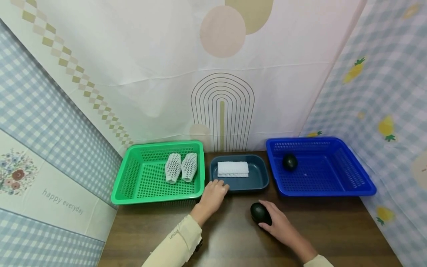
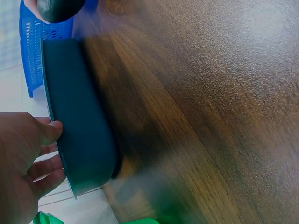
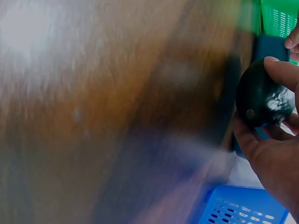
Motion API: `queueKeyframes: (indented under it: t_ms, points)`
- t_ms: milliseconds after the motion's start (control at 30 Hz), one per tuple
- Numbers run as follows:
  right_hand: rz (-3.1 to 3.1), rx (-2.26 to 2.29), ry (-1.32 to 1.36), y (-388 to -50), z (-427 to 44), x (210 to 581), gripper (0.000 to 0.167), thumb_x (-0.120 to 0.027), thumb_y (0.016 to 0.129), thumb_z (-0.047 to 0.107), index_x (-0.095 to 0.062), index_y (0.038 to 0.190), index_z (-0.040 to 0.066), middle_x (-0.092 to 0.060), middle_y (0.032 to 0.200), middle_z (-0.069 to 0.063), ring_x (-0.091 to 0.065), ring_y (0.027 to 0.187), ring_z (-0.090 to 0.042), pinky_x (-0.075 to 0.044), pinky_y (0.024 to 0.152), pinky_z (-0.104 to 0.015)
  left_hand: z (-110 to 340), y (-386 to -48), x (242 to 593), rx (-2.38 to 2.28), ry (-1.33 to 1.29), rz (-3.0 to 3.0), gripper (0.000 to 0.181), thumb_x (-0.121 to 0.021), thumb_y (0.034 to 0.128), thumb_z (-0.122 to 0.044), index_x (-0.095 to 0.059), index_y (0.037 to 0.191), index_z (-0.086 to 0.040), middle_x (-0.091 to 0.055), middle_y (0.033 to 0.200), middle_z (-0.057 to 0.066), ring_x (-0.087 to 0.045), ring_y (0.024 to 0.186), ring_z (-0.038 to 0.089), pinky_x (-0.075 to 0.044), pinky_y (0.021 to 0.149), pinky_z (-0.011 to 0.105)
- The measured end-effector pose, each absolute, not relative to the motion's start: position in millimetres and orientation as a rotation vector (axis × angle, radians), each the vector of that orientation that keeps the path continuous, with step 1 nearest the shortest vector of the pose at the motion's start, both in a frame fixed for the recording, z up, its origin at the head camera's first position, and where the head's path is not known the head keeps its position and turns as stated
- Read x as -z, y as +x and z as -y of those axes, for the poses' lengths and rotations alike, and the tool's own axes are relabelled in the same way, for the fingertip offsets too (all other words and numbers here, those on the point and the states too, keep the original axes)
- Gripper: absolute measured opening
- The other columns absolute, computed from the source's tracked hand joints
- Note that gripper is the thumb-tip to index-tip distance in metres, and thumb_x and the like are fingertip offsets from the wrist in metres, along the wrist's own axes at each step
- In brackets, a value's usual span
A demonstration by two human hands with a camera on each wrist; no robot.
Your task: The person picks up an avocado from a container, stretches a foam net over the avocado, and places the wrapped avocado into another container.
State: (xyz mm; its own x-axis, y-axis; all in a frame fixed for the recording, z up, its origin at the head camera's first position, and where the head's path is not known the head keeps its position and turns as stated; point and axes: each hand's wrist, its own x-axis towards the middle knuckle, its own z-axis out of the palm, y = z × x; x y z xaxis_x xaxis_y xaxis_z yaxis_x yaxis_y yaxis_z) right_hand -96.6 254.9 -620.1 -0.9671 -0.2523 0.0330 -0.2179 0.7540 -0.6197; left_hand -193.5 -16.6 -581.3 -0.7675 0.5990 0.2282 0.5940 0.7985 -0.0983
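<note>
My right hand (image 1: pixel 280 224) grips a dark green avocado (image 1: pixel 260 213) above the table, in front of the tray. In the right wrist view the thumb lies on top of the avocado (image 3: pixel 261 95) and the fingers curl beneath it. My left hand (image 1: pixel 213 194) is at the front left corner of a dark teal tray (image 1: pixel 258 181). The left wrist view shows its thumb over the outside of the tray's rim (image 2: pixel 51 105), with the fingers behind that rim. Inside the tray lies a flat stack of white foam net sleeves (image 1: pixel 232 169).
On the left, a green basket (image 1: pixel 158 200) holds two bulging white foam nets (image 1: pixel 173 168); their contents are hard to make out. A blue basket (image 1: pixel 327 191) on the right holds another avocado (image 1: pixel 290 162). Behind the brown table (image 1: pixel 230 244) hangs a patterned cloth (image 1: pixel 150 92).
</note>
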Motion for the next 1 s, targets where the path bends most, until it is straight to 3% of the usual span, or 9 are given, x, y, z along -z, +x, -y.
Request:
queueKeyframes:
  t_ms: [500,1000]
  points:
    - [-2.807,1.038,-0.282,-96.1,-252.9,621.0,0.082,-0.086,0.085,0.023,-0.044,0.154,0.005,-0.055,0.147,-0.016,-0.057,0.133,-0.037,-0.049,0.103,-0.055,15.9,-191.3,576.6,-0.016,-0.92,2.751,0.017,-0.074,0.0935,-0.009,-0.079,0.107,-0.018,-0.072,0.093,0.001,-0.062,0.081,0.018,-0.048,0.065,0.029]
    - [-2.793,1.031,-0.34,-97.9,-253.1,617.4,0.086,-0.084,0.087,0.023,-0.039,0.157,0.004,-0.052,0.15,-0.019,-0.053,0.135,-0.039,-0.047,0.105,-0.056,15.7,-191.8,578.3,-0.032,-0.911,2.738,0.015,-0.073,0.0941,-0.01,-0.079,0.106,-0.018,-0.072,0.092,0.001,-0.062,0.08,0.017,-0.047,0.064,0.028]
